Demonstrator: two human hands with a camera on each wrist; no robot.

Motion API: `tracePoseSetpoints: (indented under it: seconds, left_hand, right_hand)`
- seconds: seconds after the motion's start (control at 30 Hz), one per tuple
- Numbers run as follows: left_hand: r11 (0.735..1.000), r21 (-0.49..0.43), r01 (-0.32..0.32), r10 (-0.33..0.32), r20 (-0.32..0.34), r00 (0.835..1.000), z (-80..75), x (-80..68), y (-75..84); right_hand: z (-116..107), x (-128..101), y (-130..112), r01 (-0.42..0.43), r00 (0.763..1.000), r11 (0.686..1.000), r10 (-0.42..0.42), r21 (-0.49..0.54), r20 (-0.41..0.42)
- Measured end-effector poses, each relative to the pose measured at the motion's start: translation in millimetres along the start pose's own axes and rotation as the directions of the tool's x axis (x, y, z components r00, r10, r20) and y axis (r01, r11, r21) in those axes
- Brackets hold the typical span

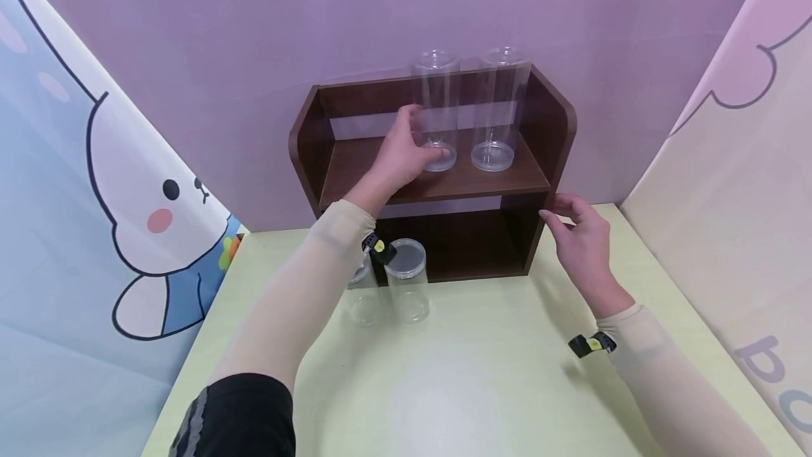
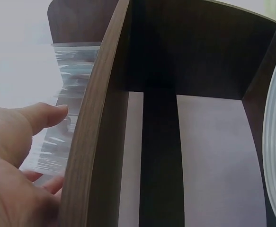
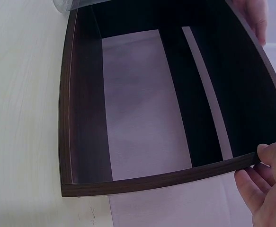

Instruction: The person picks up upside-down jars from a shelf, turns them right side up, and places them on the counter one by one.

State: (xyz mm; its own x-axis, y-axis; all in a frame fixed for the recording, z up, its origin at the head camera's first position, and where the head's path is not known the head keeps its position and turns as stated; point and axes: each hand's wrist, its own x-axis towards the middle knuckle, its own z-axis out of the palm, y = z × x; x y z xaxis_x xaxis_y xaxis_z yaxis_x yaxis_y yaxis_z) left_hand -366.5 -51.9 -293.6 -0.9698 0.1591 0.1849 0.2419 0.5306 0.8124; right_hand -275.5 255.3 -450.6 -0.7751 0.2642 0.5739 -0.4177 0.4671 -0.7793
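At frame centre the left hand [image 1: 400, 154] curls round the left clear tall jar [image 1: 435, 110] on the shelf [image 1: 438, 185], while the right hand [image 1: 580, 238], fingers loosely apart, steadies its right side; best keep the jar upright, clear of its twin [image 1: 500, 108].

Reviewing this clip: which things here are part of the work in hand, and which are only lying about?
In hand:
left hand holding the left tall clear jar
right hand touching the brown shelf unit

Lying about:
second tall jar on the shelf
two short jars on the table
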Motion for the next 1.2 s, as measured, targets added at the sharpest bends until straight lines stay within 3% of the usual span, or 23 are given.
tracePoseSetpoints:
  seconds: [0.3,0.7,1.2]
  left_hand:
    - [1.000,-0.030,-0.006,0.006,-0.020,1.000,-3.4,-3.5,-1.8]
    - [0.993,-0.093,-0.074,0.072,-0.027,0.997,-9.7,-21.1,-6.7]
    - [0.964,-0.158,-0.215,0.219,0.008,0.976,-18.7,-70.7,-6.5]
  right_hand:
    - [1.1,1.0,1.7,0.006,1.000,1.000,-0.006,-0.001,-0.002]
    - [0.5,0.4,-0.4,0.012,1.000,1.000,-0.012,0.005,0.001]
    - [1.9,-0.3,2.7,0.001,1.000,1.000,-0.001,-0.015,0.002]
